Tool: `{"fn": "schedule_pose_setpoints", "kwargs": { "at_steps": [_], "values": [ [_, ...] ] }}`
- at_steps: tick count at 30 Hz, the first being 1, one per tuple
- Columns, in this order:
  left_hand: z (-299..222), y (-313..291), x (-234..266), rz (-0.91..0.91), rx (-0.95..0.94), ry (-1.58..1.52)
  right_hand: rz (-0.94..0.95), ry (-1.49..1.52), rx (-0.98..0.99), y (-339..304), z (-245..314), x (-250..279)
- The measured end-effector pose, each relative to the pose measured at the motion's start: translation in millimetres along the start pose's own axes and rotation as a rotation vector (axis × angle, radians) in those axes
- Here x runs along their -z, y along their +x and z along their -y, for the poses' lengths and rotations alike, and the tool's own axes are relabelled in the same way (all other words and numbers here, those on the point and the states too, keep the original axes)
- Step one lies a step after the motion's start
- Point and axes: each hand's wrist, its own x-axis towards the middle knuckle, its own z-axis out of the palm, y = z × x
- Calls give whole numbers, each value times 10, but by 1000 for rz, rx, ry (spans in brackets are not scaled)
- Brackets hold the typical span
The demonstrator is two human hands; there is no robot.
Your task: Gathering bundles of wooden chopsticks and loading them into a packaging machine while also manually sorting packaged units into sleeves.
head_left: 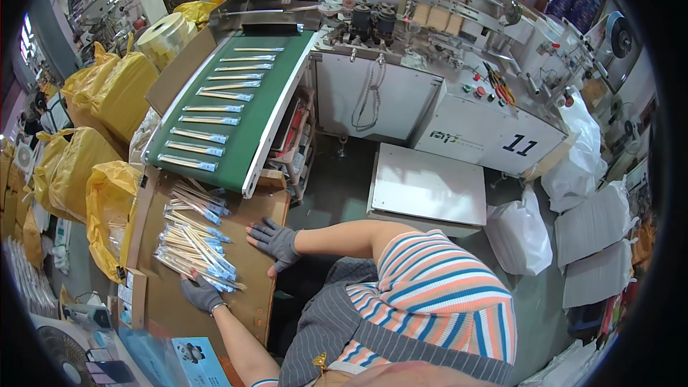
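A loose pile of wrapped wooden chopsticks (pixel 197 247) with blue-and-white ends lies on the brown tabletop (pixel 247 308). My left hand (pixel 201 292), in a grey fingerless glove, rests at the near edge of the pile. Its fingers are stretched out and touch the lowest packs. My right hand (pixel 276 241), gloved alike, lies flat by the table's right edge with fingers spread and nothing in it. Beyond the pile, a green conveyor belt (pixel 240 140) slopes down to the table, carrying a column of similar packs.
A yellow plastic bag (pixel 111 215) stands open left of the table. Wooden strips border the tabletop. A white machine cabinet (pixel 494 129) and a low white box (pixel 430 183) are to the right. A blue printed sheet (pixel 201 362) lies by my left forearm.
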Motion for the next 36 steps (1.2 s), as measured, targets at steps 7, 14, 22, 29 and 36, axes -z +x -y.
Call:
{"fn": "schedule_pose_setpoints", "kwargs": {
  "at_steps": [7,14,22,29,36],
  "values": [
    [-57,10,9,17,9,30,-4,63,-16,-28,-4,2],
    [-28,-19,83,33,29,-23,-82,132,-71,-18,125,124],
    [-282,-40,192,-64,-26,33,-788,-61,18,890,-704,1758],
    [-326,-27,222,-29,-66,1,-394,-145,-1103,1653,-2870,2588],
    [-400,29,223,-71,-67,90,-221,-197,-102,2071,-1096,1789]
  ]
}}
